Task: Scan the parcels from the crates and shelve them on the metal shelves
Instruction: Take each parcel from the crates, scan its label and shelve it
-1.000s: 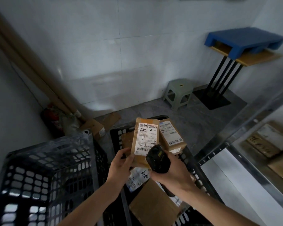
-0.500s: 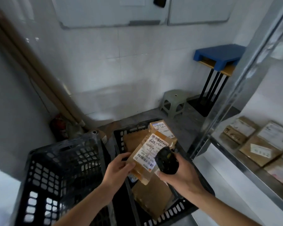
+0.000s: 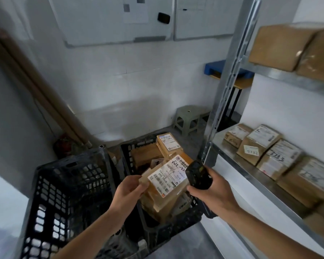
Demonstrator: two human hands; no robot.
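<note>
My left hand [image 3: 129, 191] pinches the lower left corner of a brown parcel [image 3: 166, 186] with a white barcode label, tilted label-up over a black crate [image 3: 176, 223] of parcels. My right hand [image 3: 211, 195] grips a black handheld scanner [image 3: 198, 176] right beside the parcel's right edge. The metal shelves [image 3: 251, 171] stand to the right, with several labelled parcels [image 3: 258, 144] on the middle level and two brown boxes [image 3: 281, 47] on the level above.
A taller black crate [image 3: 67, 193] stands at the left, its inside dark. Behind are a green stool [image 3: 189, 118], a blue pallet [image 3: 215, 68] on a stand, cardboard tubes [image 3: 36, 90] leaning in the corner and whiteboards [image 3: 110, 19] on the wall.
My view has lifted and swung right, bringing the shelves closer. The parcel has tilted from upright to lying slanted, and both hands have carried it and the scanner slightly right.
</note>
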